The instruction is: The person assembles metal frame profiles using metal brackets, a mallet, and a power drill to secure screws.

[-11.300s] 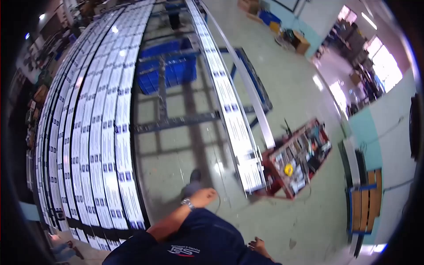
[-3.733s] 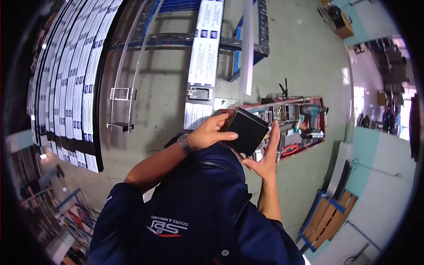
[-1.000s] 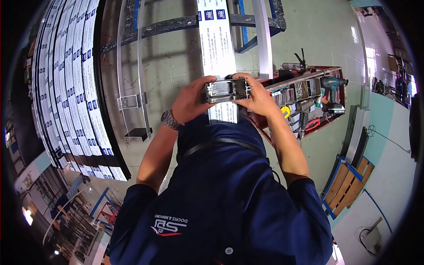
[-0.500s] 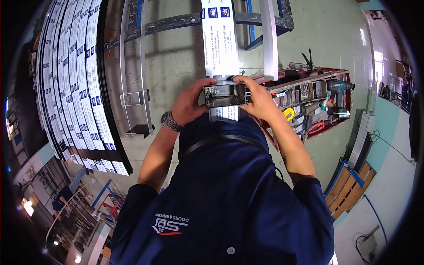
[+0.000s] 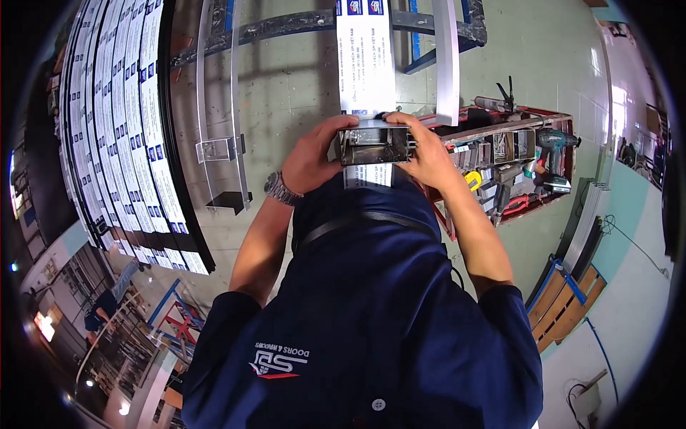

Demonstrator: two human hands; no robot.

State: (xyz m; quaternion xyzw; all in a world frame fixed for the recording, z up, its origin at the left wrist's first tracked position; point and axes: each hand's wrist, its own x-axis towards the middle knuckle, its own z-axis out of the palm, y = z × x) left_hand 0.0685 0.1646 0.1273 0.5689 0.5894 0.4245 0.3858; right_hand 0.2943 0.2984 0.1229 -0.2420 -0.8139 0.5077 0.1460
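Between my two hands is a hollow rectangular metal profile, its open end turned up toward me and inner ribs showing. My left hand, with a metal watch at the wrist, wraps its left side, thumb below and fingers on the far edge. My right hand grips the right side in the same way, close to small projecting ribs. A long profile covered in white printed film runs away from me behind the held piece. More of that film shows just below it, near my waist.
At right, a red-framed tool box holds a cordless drill, red-handled pliers and a yellow tape measure. A dark metal stand crosses ahead. Film-covered profiles lie stacked at left. A person works in the far lower left.
The view has shifted slightly, so the scene sits a little further right and up. Both hands keep the same hold on the metal profile.
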